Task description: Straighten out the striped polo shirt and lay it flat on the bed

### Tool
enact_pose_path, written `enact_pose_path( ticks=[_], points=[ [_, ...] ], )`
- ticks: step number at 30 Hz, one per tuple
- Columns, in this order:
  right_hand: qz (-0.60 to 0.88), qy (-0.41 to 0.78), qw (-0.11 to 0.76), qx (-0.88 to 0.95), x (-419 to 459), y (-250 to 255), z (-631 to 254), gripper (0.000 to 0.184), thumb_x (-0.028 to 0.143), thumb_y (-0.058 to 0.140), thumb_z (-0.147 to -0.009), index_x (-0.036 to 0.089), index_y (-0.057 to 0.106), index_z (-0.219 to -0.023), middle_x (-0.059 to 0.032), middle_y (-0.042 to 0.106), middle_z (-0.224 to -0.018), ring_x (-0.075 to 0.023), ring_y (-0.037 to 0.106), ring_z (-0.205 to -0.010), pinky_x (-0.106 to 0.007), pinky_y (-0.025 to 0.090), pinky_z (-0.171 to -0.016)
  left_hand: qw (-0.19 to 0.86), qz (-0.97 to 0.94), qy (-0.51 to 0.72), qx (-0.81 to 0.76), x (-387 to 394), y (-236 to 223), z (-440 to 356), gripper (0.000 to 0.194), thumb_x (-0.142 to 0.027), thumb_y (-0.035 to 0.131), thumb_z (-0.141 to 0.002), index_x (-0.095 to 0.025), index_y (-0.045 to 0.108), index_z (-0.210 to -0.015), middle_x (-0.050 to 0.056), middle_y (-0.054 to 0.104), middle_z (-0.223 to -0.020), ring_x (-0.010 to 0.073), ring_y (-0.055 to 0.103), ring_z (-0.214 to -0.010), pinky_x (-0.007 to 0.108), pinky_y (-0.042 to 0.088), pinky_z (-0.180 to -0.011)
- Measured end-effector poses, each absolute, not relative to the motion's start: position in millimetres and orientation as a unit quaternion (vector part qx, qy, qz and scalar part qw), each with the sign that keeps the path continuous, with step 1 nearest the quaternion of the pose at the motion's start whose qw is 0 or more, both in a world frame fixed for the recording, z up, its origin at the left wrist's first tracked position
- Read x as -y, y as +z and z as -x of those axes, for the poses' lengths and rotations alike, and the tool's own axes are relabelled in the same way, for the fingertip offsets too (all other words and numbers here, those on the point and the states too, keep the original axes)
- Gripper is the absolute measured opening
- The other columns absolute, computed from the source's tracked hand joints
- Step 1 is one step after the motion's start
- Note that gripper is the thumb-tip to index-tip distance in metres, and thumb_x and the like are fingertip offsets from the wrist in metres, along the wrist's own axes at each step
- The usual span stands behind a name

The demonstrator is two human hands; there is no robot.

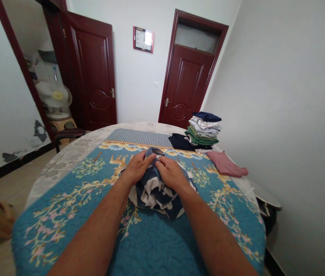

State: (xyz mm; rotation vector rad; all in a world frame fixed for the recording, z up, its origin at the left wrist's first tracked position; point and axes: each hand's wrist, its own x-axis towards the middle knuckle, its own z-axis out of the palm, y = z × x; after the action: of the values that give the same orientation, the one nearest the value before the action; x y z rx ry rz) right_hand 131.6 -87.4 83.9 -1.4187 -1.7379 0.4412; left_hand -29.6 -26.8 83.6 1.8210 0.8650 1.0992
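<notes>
Gripping a striped navy garment [155,189] at its top, left hand [138,166] and right hand [171,174] fingers seem closed.

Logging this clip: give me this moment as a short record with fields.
Left hand: gripping the striped garment
Right hand: pinching the same garment
Under hands: teal floral quilt
Nearby: folded stack, navy garment, pink garment
Background: dark red door, second door, wall clock, fan
</notes>
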Motion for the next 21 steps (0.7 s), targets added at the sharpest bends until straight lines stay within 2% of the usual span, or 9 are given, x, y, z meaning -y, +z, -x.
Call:
enact_pose_path(
  ticks=[3, 7, 9, 11, 13, 15, 18, 21],
  points=[
    [0.6, 0.131, 0.418, 0.669, 86, 81, -128, 0.026, 0.032, 0.051, -0.1, 0.022, 0.063, -0.079, -0.0019, 0.068, -0.082, -0.018, 0.058, -0.08, -0.029, 0.039, -0.075, 0.368, -0.746, 0.444, -0.334, 27, 83, 27, 0.045, -0.057, 0.056, -0.096, -0.018, 0.077, -0.095, 0.004, 0.077, -0.093, 0.0243, 0.067, -0.089, 0.034, 0.05, -0.087],
    [0.571, 0.163, 0.439, 0.675, 87, 89, -137, 0.036, 0.041, 0.048, -0.103, 0.022, 0.063, -0.077, -0.0004, 0.066, -0.076, -0.0175, 0.059, -0.076, -0.028, 0.039, -0.071, 0.407, -0.706, 0.466, -0.344, 26, 80, 31, 0.049, -0.063, 0.056, -0.096, -0.019, 0.077, -0.102, 0.003, 0.077, -0.088, 0.023, 0.067, -0.081, 0.031, 0.051, -0.077],
    [0.585, 0.143, 0.481, 0.638, 88, 95, -147, 0.035, 0.045, 0.048, -0.102, 0.022, 0.065, -0.083, -0.0004, 0.067, -0.077, -0.018, 0.061, -0.077, -0.028, 0.041, -0.071, 0.438, -0.679, 0.474, -0.35, 25, 78, 34, 0.052, -0.066, 0.058, -0.094, -0.018, 0.076, -0.105, 0.002, 0.077, -0.085, 0.0222, 0.067, -0.077, 0.03, 0.051, -0.073],
    [0.616, 0.111, 0.484, 0.612, 89, 98, -158, 0.028, 0.047, 0.057, -0.098, 0.021, 0.069, -0.098, -0.0015, 0.07, -0.084, -0.0189, 0.063, -0.08, -0.029, 0.042, -0.074, 0.468, -0.652, 0.488, -0.343, 24, 77, 37, 0.053, -0.067, 0.063, -0.091, -0.018, 0.076, -0.108, 0.002, 0.077, -0.085, 0.0218, 0.069, -0.076, 0.029, 0.052, -0.071],
    [0.644, 0.11, 0.433, 0.621, 88, 96, -165, 0.034, 0.049, 0.067, -0.092, 0.02, 0.069, -0.111, -0.0033, 0.072, -0.091, -0.0202, 0.065, -0.084, -0.029, 0.043, -0.075, 0.521, -0.614, 0.499, -0.319, 23, 75, 37, 0.054, -0.066, 0.067, -0.089, -0.018, 0.075, -0.113, 0.002, 0.078, -0.084, 0.0207, 0.07, -0.073, 0.029, 0.054, -0.07],
    [0.669, 0.128, 0.376, 0.629, 86, 90, -168, 0.037, 0.048, 0.07, -0.091, 0.02, 0.069, -0.115, -0.0044, 0.073, -0.091, -0.0212, 0.066, -0.084, -0.029, 0.042, -0.074, 0.586, -0.57, 0.498, -0.29, 22, 72, 36, 0.054, -0.064, 0.071, -0.087, -0.019, 0.073, -0.117, 0.001, 0.076, -0.079, 0.0186, 0.068, -0.064, 0.029, 0.055, -0.065],
    [0.689, 0.12, 0.309, 0.644, 81, 81, -167, 0.021, 0.04, 0.067, -0.092, 0.021, 0.071, -0.1, -0.0056, 0.074, -0.089, -0.0216, 0.066, -0.084, -0.029, 0.04, -0.073, 0.643, -0.522, 0.491, -0.27, 20, 70, 36, 0.051, -0.06, 0.078, -0.084, -0.018, 0.072, -0.112, 0.0, 0.073, -0.071, 0.0164, 0.066, -0.056, 0.028, 0.056, -0.059],
    [0.71, 0.053, 0.274, 0.646, 78, 80, -168, 0.012, 0.029, 0.062, -0.092, 0.021, 0.07, -0.09, -0.0075, 0.075, -0.091, -0.0224, 0.066, -0.086, -0.03, 0.039, -0.074, 0.658, -0.504, 0.488, -0.275, 17, 68, 38, 0.048, -0.056, 0.083, -0.079, -0.017, 0.072, -0.104, 0.0, 0.073, -0.069, 0.0164, 0.067, -0.055, 0.028, 0.057, -0.057]
  ],
)
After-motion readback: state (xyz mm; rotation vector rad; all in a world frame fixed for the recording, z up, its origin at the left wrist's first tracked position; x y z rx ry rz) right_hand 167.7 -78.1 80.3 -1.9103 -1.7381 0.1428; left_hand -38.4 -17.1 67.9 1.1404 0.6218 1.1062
